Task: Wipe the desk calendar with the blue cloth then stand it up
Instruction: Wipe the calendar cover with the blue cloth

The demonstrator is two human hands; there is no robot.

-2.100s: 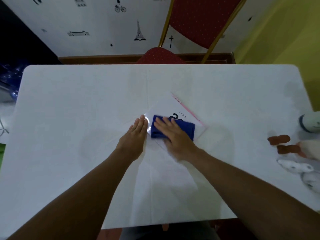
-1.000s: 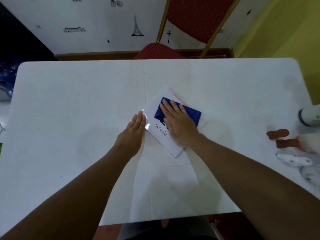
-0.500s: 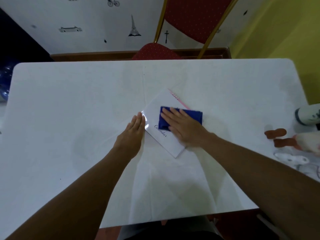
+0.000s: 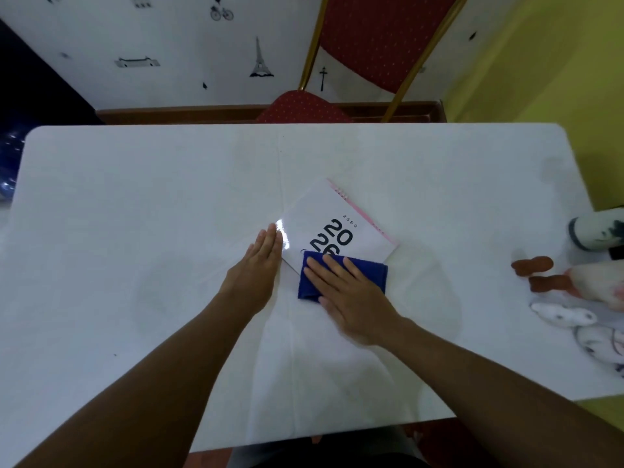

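The white desk calendar (image 4: 332,219) lies flat and turned at an angle in the middle of the white table (image 4: 135,204), its pink binding along the far right edge and "2026" printed on its cover. A folded blue cloth (image 4: 368,270) covers the calendar's near corner. My right hand (image 4: 351,298) lies flat on the cloth, fingers spread, pressing it down. My left hand (image 4: 258,270) rests flat on the table, its fingertips against the calendar's left edge, holding nothing.
Soft toys (image 4: 587,298) with brown feet and a white bottle (image 4: 594,231) lie at the table's right edge. A red chair (image 4: 381,38) stands behind the far edge of the table. A yellow wall is at the right.
My right hand has slid the blue cloth toward me, from the calendar's middle to its near corner, uncovering the "2026" print. My left hand has stayed at the calendar's left edge.
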